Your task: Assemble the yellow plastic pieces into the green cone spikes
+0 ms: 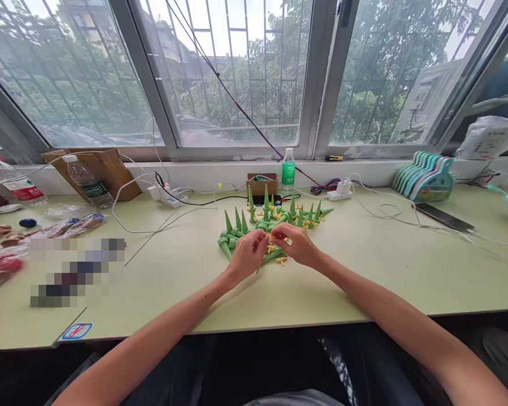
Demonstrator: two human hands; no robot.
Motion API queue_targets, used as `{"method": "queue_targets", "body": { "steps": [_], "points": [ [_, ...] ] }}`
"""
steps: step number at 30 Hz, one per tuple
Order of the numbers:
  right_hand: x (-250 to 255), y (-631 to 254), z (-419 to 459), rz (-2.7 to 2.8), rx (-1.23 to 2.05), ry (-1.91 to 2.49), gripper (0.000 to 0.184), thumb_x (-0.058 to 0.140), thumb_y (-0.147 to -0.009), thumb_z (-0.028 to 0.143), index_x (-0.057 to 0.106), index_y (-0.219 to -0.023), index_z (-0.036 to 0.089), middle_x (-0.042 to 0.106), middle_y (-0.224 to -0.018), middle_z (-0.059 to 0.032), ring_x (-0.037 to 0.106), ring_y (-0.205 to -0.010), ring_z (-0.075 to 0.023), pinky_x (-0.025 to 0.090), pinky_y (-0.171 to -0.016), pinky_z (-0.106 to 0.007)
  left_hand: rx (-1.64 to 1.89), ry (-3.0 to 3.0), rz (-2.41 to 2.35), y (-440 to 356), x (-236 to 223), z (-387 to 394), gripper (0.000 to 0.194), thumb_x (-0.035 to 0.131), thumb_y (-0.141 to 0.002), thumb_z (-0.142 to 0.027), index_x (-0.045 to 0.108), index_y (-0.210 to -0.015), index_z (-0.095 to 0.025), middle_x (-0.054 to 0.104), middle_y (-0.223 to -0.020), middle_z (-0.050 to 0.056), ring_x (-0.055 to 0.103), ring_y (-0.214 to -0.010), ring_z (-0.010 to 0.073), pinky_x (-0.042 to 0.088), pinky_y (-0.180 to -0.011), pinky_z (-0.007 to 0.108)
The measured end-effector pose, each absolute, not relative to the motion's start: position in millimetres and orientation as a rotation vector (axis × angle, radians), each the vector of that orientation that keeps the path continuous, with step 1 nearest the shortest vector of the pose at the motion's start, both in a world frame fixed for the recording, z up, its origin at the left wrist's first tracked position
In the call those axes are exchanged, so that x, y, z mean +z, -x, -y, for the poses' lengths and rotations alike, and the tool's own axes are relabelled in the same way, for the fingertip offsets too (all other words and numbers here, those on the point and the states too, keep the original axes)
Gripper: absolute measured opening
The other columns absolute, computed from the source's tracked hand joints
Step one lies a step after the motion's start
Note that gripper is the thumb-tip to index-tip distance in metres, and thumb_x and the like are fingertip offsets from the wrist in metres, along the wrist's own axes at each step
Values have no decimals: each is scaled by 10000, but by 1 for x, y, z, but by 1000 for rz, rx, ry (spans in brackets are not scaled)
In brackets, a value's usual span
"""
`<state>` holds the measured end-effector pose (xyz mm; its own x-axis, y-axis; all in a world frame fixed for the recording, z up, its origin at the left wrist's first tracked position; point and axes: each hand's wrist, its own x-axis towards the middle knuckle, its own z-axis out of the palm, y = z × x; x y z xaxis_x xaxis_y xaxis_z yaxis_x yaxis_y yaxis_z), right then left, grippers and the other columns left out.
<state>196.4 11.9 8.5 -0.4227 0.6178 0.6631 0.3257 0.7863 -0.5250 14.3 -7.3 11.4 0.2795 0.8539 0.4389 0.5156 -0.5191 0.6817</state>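
My left hand [249, 253] and my right hand [296, 243] meet close together over a pile of parts on the table. Both have thumb and fingertips pinched. Something small and yellowish shows between the fingertips, too small to name. Around the hands lie green plastic plant-watering spikes [224, 246], several on their sides. Other green spikes [292, 204] stand upright behind the hands. Small yellow T-shaped valve pieces [281, 261] are scattered among them, one just in front of my right hand. My fingers hide part of the pile.
Behind the pile stand a small cardboard box [262, 185] and a green-labelled bottle [288, 170]. Power strips [173, 197] and loose white cables run along the back. To the right are a phone [444, 217] and a row of turquoise plastic pieces [423, 177]. People sit at both sides.
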Motion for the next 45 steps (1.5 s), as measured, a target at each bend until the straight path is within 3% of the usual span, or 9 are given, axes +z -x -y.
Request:
{"method": "queue_targets", "body": {
  "steps": [8, 13, 26, 35, 45],
  "points": [
    [8, -196, -12, 2041, 359, 707, 129, 476, -952, 283, 572, -919, 204, 596, -857, -46, 555, -753, -151, 455, -681, -273, 1127, -2140, -1272, -14, 11, 5, 312, 399, -939, -415, 575, -859, -169, 579, -778, 19, 463, -554, 89, 370, -525, 216],
    [7, -196, -15, 2021, 324, 744, 160, 439, -965, 282, 568, -911, 205, 596, -826, -43, 548, -734, -153, 450, -686, -275, 1184, -2160, -1364, -12, 9, 3, 269, 459, -907, -394, 543, -1045, -179, 581, -905, 31, 442, -526, 73, 401, -552, 230],
    [7, -197, -15, 1997, 315, 799, 205, 402, -975, 294, 543, -859, 200, 579, -773, -30, 519, -689, -143, 418, -673, -264, 811, -2381, -1553, -9, 5, 1, 349, 547, -811, -329, 585, -1145, -233, 617, -762, 11, 588, -726, 201, 390, -635, 282],
    [7, -197, -14, 1991, 320, 823, 223, 402, -977, 310, 541, -842, 199, 578, -762, -23, 508, -673, -139, 403, -655, -258, 768, -2337, -1547, -9, 4, 2, 436, 526, -788, -275, 553, -1222, -246, 620, -692, -6, 584, -654, 194, 381, -611, 273],
    [7, -197, -14, 1997, 342, 830, 218, 419, -970, 324, 541, -837, 200, 561, -741, -20, 497, -652, -137, 400, -621, -255, 879, -2289, -1556, -9, 2, 0, 406, 533, -801, -310, 566, -1196, -229, 595, -680, -22, 558, -600, 154, 384, -593, 251]
  ]
}}
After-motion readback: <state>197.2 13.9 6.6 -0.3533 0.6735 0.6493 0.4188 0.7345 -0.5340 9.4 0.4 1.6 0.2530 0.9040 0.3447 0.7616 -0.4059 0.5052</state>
